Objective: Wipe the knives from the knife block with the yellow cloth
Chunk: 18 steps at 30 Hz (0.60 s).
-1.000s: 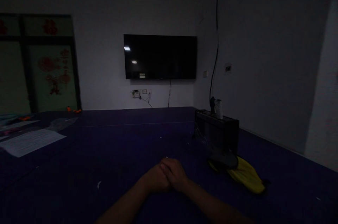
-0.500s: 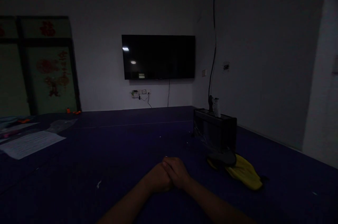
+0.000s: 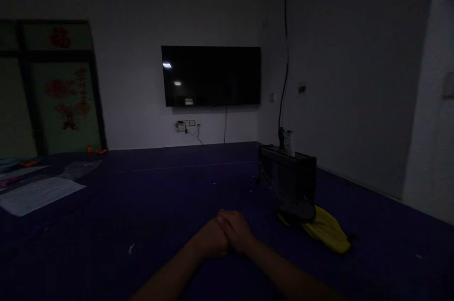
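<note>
In dim light my left hand (image 3: pixel 212 239) and my right hand (image 3: pixel 237 232) are clasped together above the purple surface (image 3: pixel 159 206). My left hand is closed, its fingers mostly covered. The fingers of my right hand wrap round the left, its thumb lying over it. No object shows in either hand. To the right of the hands lies a yellow and dark cloth item (image 3: pixel 328 230), whose kind I cannot tell.
Behind the cloth item stands a black box (image 3: pixel 285 168) with a pale bottle-like object (image 3: pixel 290 143) on top. Printed paper (image 3: pixel 39 194) and clear plastic (image 3: pixel 80 170) lie at left. A television (image 3: pixel 213 76) hangs on the far wall; a dark cable (image 3: pixel 286 55) runs down at right.
The view has turned slightly to the right, so the room appears shifted a little to the left. My hands stay clasped in nearly the same place.
</note>
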Each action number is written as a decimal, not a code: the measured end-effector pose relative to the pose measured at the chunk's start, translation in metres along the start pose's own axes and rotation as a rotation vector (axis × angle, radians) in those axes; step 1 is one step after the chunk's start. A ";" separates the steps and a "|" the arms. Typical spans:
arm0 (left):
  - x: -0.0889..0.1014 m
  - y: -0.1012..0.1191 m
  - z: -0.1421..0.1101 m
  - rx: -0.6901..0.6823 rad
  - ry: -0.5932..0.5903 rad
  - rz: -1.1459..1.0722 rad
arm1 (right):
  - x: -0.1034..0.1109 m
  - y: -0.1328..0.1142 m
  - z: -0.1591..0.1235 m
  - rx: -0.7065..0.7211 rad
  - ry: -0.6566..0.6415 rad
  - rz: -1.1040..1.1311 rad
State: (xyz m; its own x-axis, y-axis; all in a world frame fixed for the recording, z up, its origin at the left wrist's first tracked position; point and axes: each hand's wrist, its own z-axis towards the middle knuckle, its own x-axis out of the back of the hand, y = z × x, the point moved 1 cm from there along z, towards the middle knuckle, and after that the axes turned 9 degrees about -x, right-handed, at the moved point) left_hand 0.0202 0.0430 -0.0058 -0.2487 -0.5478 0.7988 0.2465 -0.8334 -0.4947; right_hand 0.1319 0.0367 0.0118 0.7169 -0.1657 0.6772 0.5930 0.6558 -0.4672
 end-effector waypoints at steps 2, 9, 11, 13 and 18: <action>0.003 0.000 0.001 -0.004 0.014 0.000 | 0.001 -0.002 -0.001 -0.005 0.003 0.004; -0.008 0.001 -0.011 -0.017 0.100 -0.008 | -0.004 -0.009 0.000 -0.033 0.014 0.022; -0.016 -0.001 -0.019 -0.007 0.180 -0.025 | -0.007 -0.011 0.003 -0.061 0.025 0.039; -0.020 -0.002 -0.024 -0.004 0.268 -0.080 | -0.008 -0.014 0.006 -0.079 0.037 0.065; -0.016 -0.003 -0.028 0.341 0.191 -0.332 | -0.006 -0.014 0.014 -0.096 0.024 0.070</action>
State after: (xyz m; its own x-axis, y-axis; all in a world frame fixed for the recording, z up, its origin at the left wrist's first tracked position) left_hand -0.0028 0.0527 -0.0266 -0.5238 -0.2882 0.8016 0.4089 -0.9106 -0.0602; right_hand 0.1140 0.0386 0.0220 0.7657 -0.1399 0.6277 0.5724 0.5934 -0.5659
